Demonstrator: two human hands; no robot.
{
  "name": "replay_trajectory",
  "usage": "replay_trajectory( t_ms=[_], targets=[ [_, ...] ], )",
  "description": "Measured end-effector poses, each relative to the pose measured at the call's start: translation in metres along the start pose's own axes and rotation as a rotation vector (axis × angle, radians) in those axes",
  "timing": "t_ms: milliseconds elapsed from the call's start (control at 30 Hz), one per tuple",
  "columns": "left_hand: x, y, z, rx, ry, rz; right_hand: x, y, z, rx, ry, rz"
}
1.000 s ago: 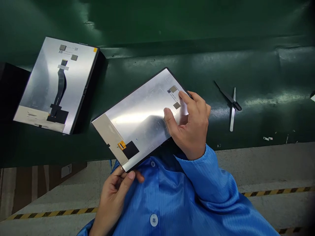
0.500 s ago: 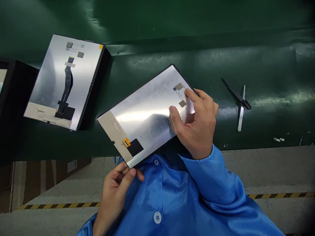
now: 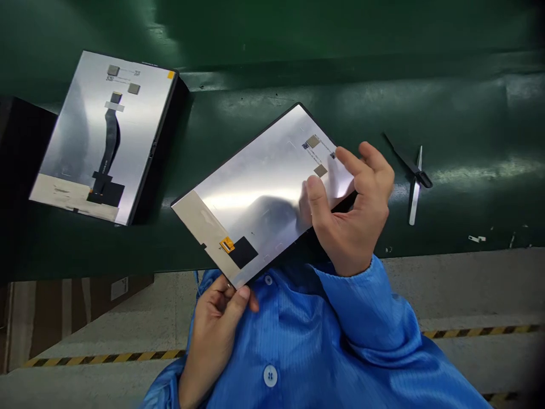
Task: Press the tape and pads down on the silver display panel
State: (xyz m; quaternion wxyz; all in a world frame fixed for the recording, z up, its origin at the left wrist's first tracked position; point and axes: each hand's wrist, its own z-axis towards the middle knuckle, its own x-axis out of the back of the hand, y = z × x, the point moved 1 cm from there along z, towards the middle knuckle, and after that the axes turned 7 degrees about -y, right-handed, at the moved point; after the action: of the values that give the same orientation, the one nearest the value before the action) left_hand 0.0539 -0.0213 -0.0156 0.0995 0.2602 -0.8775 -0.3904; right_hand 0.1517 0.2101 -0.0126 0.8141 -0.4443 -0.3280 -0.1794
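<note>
My left hand (image 3: 223,318) pinches the near corner of a display panel (image 3: 264,176), thumb on top and fingers beneath. The panel lies tilted across the bench edge with its silvery back up. It has a beige strip at the left end, a small orange connector (image 3: 227,245) and a black square patch (image 3: 243,252). Over the panel's right end hovers my right hand (image 3: 353,210), its fingers spread and thumb near the surface; whether the thumb touches cannot be told. At the left, another display panel (image 3: 140,130), with a black ribbon cable (image 3: 111,139), tops a dark stack.
Metal tweezers (image 3: 414,204) and a thin black tool (image 3: 404,156) lie crossed on the green bench mat (image 3: 276,57) at the right. Small white scraps (image 3: 477,238) sit near the bench's front edge. Cardboard boxes (image 3: 76,307) stand below at the left.
My right hand has lifted off the panel's right end and spread its fingers. The left hand, still pinching the corner, has shifted slightly right with the panel.
</note>
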Motion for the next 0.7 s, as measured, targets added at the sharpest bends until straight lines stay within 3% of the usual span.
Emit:
replay_trajectory(
  t_ms=[133, 433, 700],
  targets=[
    [-0.017, 0.007, 0.004, -0.013, 0.006, 0.064, -0.002, 0.000, -0.001, 0.037, -0.006, -0.065],
    [-0.016, 0.014, 0.001, 0.060, 0.019, 0.112, -0.003, -0.003, -0.003, -0.005, -0.016, -0.122],
    [-0.015, -0.008, 0.005, 0.109, -0.037, -0.038, -0.002, -0.005, -0.004, -0.038, -0.040, -0.107]
  ],
)
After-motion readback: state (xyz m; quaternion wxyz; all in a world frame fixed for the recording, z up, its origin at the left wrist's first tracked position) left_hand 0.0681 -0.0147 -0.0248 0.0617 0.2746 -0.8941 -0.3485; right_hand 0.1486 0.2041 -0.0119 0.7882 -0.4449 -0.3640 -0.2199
